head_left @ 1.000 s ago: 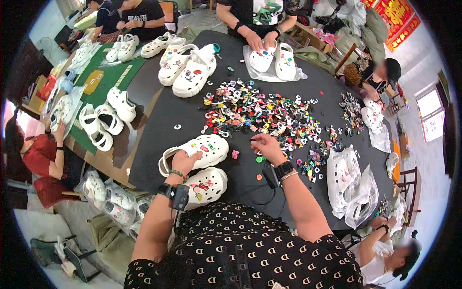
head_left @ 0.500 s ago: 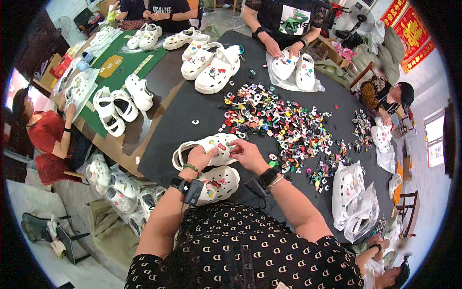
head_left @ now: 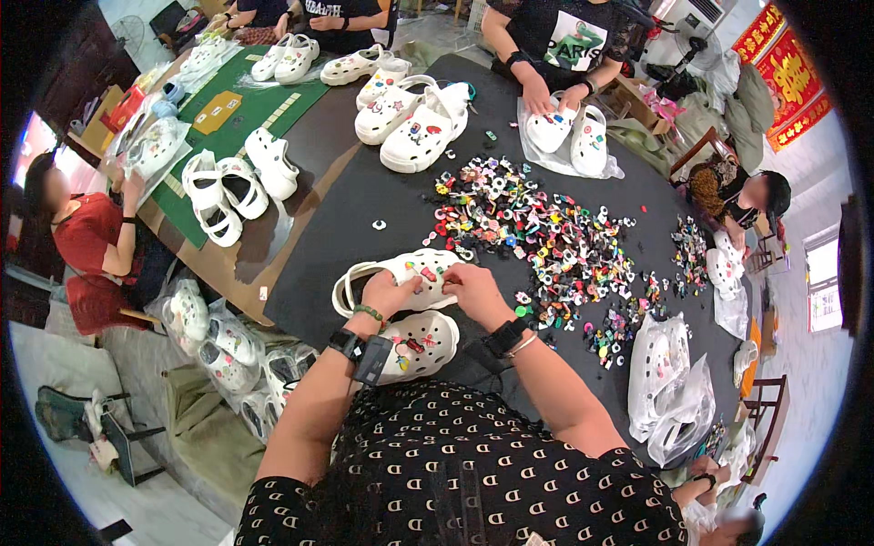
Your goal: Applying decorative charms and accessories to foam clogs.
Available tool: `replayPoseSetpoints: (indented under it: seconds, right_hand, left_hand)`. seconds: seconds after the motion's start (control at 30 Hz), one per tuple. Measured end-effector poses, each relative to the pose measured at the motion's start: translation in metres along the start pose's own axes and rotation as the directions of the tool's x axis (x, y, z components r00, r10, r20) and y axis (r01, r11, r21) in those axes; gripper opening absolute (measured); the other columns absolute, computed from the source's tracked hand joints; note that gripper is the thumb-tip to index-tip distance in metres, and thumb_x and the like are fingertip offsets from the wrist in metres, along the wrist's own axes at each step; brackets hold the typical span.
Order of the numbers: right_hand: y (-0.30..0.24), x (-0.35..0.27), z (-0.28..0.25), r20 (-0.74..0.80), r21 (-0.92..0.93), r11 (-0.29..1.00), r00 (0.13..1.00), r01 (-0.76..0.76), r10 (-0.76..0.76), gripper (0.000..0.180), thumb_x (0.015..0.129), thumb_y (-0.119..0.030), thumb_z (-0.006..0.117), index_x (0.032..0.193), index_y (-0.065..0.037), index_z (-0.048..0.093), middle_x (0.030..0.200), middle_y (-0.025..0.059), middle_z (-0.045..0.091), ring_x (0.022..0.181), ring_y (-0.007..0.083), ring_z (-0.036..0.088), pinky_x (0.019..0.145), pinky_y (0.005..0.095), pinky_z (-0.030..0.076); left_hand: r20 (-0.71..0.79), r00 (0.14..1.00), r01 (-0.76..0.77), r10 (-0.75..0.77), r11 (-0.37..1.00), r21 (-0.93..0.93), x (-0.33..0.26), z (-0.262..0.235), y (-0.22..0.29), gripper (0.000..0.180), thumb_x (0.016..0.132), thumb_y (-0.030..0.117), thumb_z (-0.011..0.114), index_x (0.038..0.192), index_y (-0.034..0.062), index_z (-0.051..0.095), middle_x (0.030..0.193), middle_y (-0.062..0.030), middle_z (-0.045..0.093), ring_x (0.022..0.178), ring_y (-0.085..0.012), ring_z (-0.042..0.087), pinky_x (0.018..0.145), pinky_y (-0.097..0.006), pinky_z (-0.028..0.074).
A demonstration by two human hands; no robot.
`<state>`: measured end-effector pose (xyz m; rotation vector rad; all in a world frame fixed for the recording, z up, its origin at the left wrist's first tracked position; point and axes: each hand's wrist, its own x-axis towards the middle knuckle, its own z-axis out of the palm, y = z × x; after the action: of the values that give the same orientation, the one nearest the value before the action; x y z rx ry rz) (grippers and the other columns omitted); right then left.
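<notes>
A white clog [head_left: 366, 275] with several colourful shoe charms on its upper lies crosswise before me on the black tabletop. My left hand [head_left: 391, 295] is closed on its near side, thumb on the upper by the charms. At the toe end, my right hand [head_left: 473, 289] is pinched against the upper; whatever its fingertips hold is hidden. The matching white clog [head_left: 437, 338] sits just below, nearer my body, with charms on it and part of it behind my left wrist. Beyond my hands spreads a large heap of loose shoe charms [head_left: 574, 250].
Decorated white clogs [head_left: 419, 136] stand at the far left of the black table [head_left: 319, 246]. Plain white clogs [head_left: 271, 164] are left of them. Bagged clogs [head_left: 657, 364] lie at right. Across the table, a person's hands [head_left: 546, 100] work on another clog. Other people sit around.
The whole view has shifted slightly. Both my hands stay on the same clog, the right still pinched at its toe. The person opposite has brought a hand lower onto their clog.
</notes>
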<state>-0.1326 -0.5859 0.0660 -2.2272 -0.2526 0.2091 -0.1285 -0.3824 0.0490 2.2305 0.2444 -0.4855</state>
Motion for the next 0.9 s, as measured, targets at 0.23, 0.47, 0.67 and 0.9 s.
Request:
replayPoseSetpoints:
  seconds: [0.23, 0.47, 0.67, 0.9]
  right_hand:
    - [0.004, -0.003, -0.01, -0.017, -0.117, 0.992, 0.999, 0.046, -0.048, 0.012, 0.072, -0.006, 0.067, 0.082, -0.002, 0.063, 0.082, 0.0164, 0.063, 0.08, 0.0341, 0.062, 0.072, 0.0413, 0.05]
    - [-0.004, 0.0, 0.0, 0.072, -0.056, 0.998, 0.997, 0.029, -0.025, 0.011, 0.072, -0.006, 0.066, 0.082, -0.003, 0.064, 0.081, 0.0164, 0.062, 0.08, 0.0334, 0.061, 0.074, 0.0423, 0.049]
    - [-0.008, 0.008, 0.016, 0.072, -0.14, 0.977, 0.985, 0.164, -0.155, 0.009, 0.073, -0.007, 0.067, 0.08, -0.002, 0.064, 0.077, 0.013, 0.06, 0.076, 0.031, 0.061, 0.07, 0.0389, 0.049]
    - [-0.031, 0.013, 0.011, 0.114, -0.399, 0.897, 0.981, 0.192, -0.159, 0.013, 0.073, -0.01, 0.067, 0.084, -0.005, 0.061, 0.1, 0.0139, 0.054, 0.096, 0.0331, 0.054, 0.075, 0.0441, 0.046]
  left_hand:
    - [0.011, 1.0, -0.013, 0.013, 1.0, -0.025, 0.012, 0.008, -0.013, 0.057, 0.075, 0.047, 0.072, 0.098, -0.0051, 0.066, 0.094, -0.0196, 0.068, 0.088, -0.0296, 0.066, 0.079, -0.037, 0.05]
    - [-0.003, 1.0, 0.001, 0.0, 0.997, 0.074, 0.009, 0.008, -0.006, 0.054, 0.076, 0.045, 0.072, 0.099, -0.0039, 0.066, 0.095, -0.0183, 0.069, 0.088, -0.0278, 0.067, 0.077, -0.036, 0.051]
    - [-0.023, 0.999, -0.028, 0.028, 1.0, -0.011, 0.012, 0.013, -0.016, 0.052, 0.077, 0.047, 0.071, 0.096, -0.0021, 0.068, 0.091, -0.0171, 0.069, 0.087, -0.0281, 0.067, 0.077, -0.037, 0.051]
    - [0.0, 1.0, 0.013, -0.013, 0.991, 0.131, 0.001, 0.003, 0.004, 0.047, 0.079, 0.043, 0.071, 0.101, 0.0023, 0.067, 0.098, -0.0153, 0.069, 0.092, -0.0276, 0.066, 0.078, -0.037, 0.05]
